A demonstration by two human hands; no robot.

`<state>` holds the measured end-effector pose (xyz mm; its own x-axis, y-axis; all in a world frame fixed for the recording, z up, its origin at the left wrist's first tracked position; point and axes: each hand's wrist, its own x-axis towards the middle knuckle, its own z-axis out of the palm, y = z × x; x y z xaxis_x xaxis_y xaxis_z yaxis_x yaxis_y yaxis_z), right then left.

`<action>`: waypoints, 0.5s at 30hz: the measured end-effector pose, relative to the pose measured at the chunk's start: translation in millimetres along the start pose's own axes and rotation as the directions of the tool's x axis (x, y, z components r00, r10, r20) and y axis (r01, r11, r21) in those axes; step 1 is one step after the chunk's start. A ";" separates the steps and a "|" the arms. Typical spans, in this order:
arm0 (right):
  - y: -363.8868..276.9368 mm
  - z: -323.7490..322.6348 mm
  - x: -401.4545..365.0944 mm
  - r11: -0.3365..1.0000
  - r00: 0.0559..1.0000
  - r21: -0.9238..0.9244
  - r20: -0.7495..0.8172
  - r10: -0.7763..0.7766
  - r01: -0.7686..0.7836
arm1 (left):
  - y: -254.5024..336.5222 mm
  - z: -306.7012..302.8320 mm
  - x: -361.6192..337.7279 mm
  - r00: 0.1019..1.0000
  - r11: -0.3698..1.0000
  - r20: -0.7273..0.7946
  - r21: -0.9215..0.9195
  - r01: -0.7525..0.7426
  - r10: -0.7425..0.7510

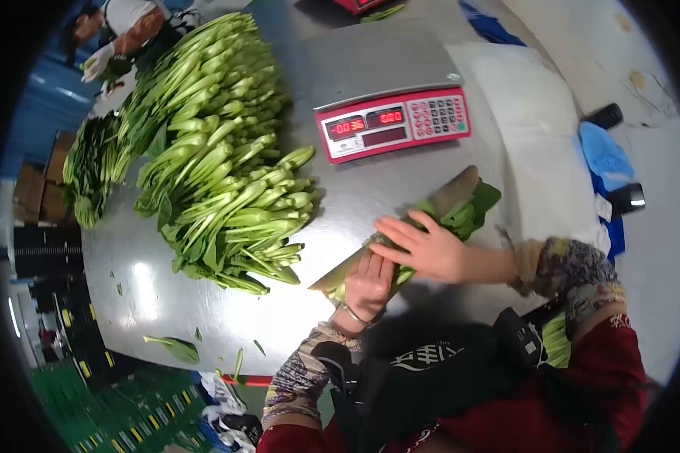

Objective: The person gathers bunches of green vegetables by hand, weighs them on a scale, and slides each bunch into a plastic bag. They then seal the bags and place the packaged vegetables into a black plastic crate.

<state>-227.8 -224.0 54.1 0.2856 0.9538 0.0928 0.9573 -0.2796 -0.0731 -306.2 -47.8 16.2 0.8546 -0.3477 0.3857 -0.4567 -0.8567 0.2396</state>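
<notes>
Mostly, the steel table [140, 298] lay open toward eight o'clock, out to its curved edge. A heap of greens [223, 162] crowded ten and eleven; green crates [125, 411] stood beyond eight; a scale [391, 124] sat past twelve. Toward three lay a leafy bunch [476, 210] against a brownish strip [456, 192], my left hand [367, 291] curled round both, my right hand [434, 254] flat across, fingers slightly parted.

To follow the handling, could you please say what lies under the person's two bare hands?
Beneath the bare left hand and right hand, a long brownish strip appears to run, with broad green leaves showing past the right. What both hands cover cannot be seen.
</notes>
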 end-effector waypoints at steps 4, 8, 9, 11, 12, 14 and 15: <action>7.1 5.8 0.2 0.998 0.987 -0.006 0.143 -0.068 0.070 | 8.9 -16.0 6.7 0.995 0.964 -0.077 -0.262 0.034 -0.056; -20.5 0.8 -36.7 0.991 0.992 -0.012 -0.004 0.130 -0.130 | -2.2 -44.1 20.1 0.856 0.493 0.233 -0.734 0.466 -0.462; -30.6 -15.1 -52.5 0.969 0.971 0.072 0.054 0.233 -0.237 | -5.2 -44.8 30.0 0.876 0.570 0.176 -0.698 0.433 -0.449; -46.7 -40.3 -93.3 0.806 0.838 0.247 0.256 0.481 -0.538 | -0.8 -34.4 54.9 0.849 0.521 0.215 -0.709 0.475 -0.482; -52.7 -56.7 -116.4 0.691 0.749 0.293 0.315 0.583 -0.661 | 6.1 -24.8 65.9 0.866 0.508 0.188 -0.744 0.434 -0.463; -63.6 -90.8 -167.8 0.461 0.580 0.381 0.308 0.754 -0.802 | 20.9 3.9 86.5 0.895 0.471 0.186 -0.796 0.379 -0.405; -70.2 -103.0 -195.8 0.364 0.501 0.443 0.245 0.830 -0.819 | 35.7 17.5 96.0 0.916 0.500 0.177 -0.792 0.350 -0.360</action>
<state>-346.4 -402.4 143.3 0.9270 0.2730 -0.2573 0.0953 -0.8349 -0.5421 -236.1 -118.5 46.1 0.9910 -0.0773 0.1092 -0.1252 -0.2480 0.9606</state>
